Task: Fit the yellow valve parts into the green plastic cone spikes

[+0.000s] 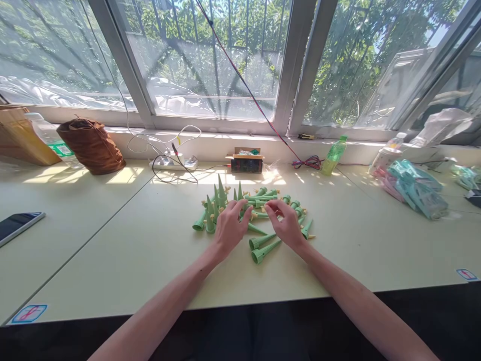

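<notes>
Green plastic plant watering spikes (263,252) with small beige valves are heaped in the middle of the table, some standing point up and others lying on their sides. My left hand (232,223) is among them, its thumb and fingers curled around what looks like the end of a green spike, mostly hidden. Just to the right, my right hand (286,220) pinches a small beige valve (264,208) between thumb and fingertips. The two hands are close together but apart. Several upright spikes (221,193) stand left of and behind my left hand.
At the back of the table (150,260) are a small box-shaped device (246,164), a power strip (169,160) with cables and a green bottle (334,155). A brown bag (91,145) and a phone (19,225) are on the left; plastic packets (417,188) lie right.
</notes>
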`<action>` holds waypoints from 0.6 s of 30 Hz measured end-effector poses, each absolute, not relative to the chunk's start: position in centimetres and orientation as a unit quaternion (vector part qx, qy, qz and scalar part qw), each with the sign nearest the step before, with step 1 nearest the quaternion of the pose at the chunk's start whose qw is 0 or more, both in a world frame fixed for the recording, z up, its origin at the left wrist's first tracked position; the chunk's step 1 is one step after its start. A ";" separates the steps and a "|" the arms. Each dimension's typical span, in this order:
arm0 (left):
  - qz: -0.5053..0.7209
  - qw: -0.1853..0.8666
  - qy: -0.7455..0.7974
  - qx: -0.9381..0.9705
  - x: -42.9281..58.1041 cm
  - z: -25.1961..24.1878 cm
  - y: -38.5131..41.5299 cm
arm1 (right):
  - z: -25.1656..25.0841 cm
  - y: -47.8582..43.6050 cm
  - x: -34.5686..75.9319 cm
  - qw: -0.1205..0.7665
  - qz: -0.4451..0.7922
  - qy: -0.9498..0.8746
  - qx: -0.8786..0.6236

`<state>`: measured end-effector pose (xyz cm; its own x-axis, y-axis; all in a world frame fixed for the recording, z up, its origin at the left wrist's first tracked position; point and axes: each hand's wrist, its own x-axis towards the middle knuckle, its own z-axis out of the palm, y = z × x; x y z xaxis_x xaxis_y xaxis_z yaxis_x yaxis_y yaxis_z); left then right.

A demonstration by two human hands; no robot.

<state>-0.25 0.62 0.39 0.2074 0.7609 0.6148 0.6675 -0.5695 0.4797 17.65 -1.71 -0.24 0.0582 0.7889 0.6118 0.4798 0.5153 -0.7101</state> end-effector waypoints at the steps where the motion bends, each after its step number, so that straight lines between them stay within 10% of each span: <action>1: 0.431 0.058 0.460 0.774 -0.2 0.4 0.6 | -0.3 -1.7 17.7 0.553 0.143 -0.674 -0.468; 18: 0.457 0.093 0.451 0.761 -0.1 0.2 0.7 | 0.0 -2.0 17.4 0.533 0.170 -0.707 -0.433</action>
<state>-0.05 0.68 0.22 0.1755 0.7711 0.6121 0.6015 -0.5762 0.5533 17.43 -2.04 -0.01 -0.0567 0.7937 0.6057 0.4306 0.5668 -0.7024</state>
